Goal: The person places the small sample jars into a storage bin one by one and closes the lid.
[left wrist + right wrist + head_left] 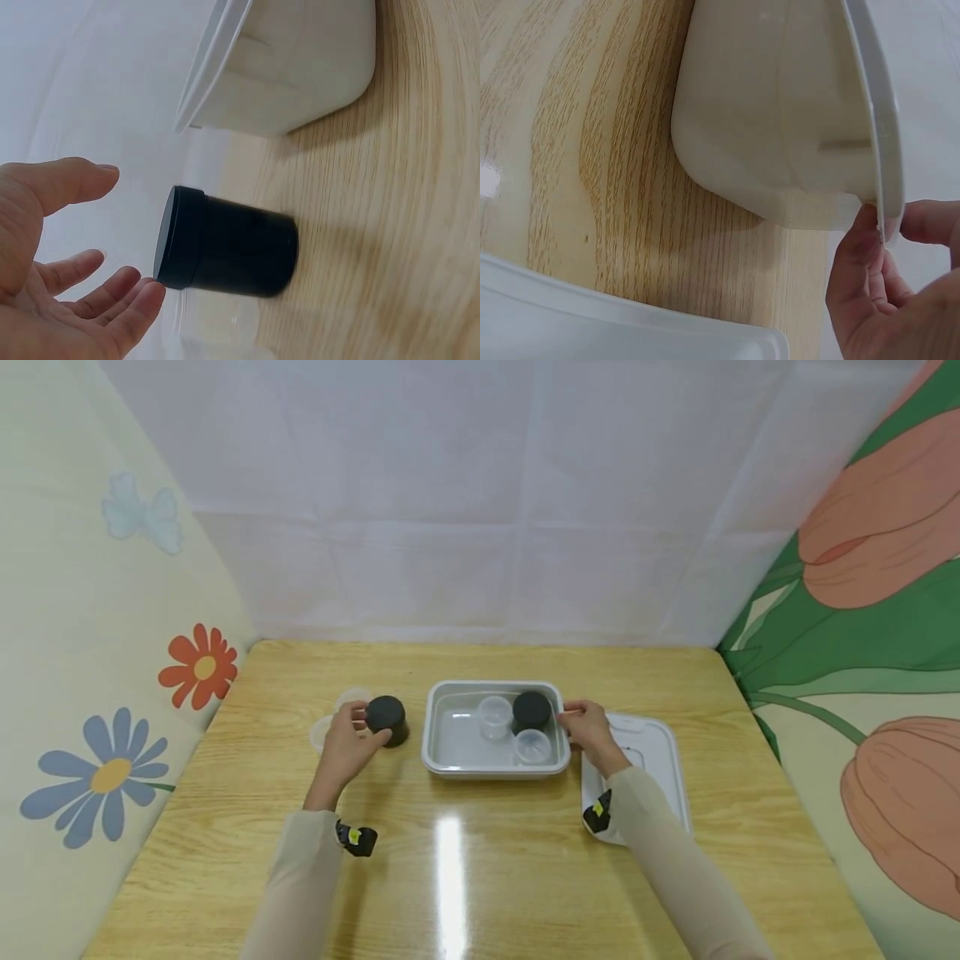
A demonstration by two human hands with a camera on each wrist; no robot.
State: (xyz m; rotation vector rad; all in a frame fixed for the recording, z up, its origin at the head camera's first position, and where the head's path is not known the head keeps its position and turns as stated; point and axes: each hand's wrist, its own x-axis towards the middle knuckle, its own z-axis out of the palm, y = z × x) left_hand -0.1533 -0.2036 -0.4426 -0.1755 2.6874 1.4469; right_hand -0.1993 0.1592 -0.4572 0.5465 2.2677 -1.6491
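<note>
A black lidded jar (387, 720) stands upright on the table, left of a white rectangular tub (450, 770). My left hand (350, 742) is at this jar, its thumb and fingers spread apart; in the left wrist view the fingertips are right at the edge of the jar's lid (180, 236). On the other side my right hand (588, 731) pinches the tub's right rim (889, 165) between thumb and fingers. Inside the tub's right half sit a second black jar (532, 710) and two clear plastic cups (495, 718), one behind the other.
A white lid (652, 752) lies flat right of the tub, partly under my right forearm. Clear round lids (321, 732) lie behind my left hand. A white cloth (450, 568) hangs along the table's back edge, with flowered cloths at both sides.
</note>
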